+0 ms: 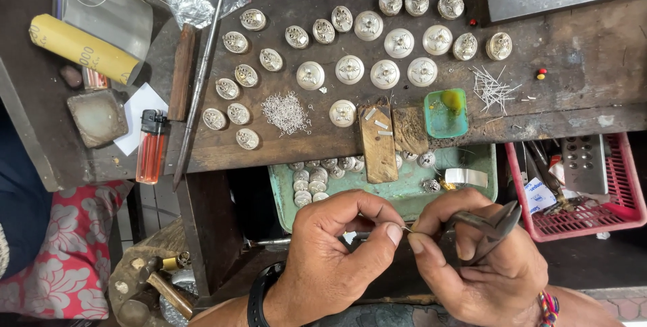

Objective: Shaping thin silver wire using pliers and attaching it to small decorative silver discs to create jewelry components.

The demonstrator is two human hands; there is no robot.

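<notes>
A tiny piece of silver wire [405, 229] is pinched between thumb and forefinger of the left hand [337, 253], fingers curled in tight, right at the point where both hands meet. The right hand [482, 259] is closed around dark pliers [488, 222], whose jaws are angled up and to the right, away from the wire; the right forefinger tip is pressed up close against the wire's end. So the wire is seen just left of the right-hand grip, between the 2 thumbs, low in the view and in front of the green tray [482, 189]. Small silver buttons [310, 182] are heaped in that tray. Up on the wooden bench [593, 64], domed silver pieces [399, 43] are laid out in rows, with a pile of tiny rings [286, 113] and a scatter of short pins [492, 88] well apart from the hands.
</notes>
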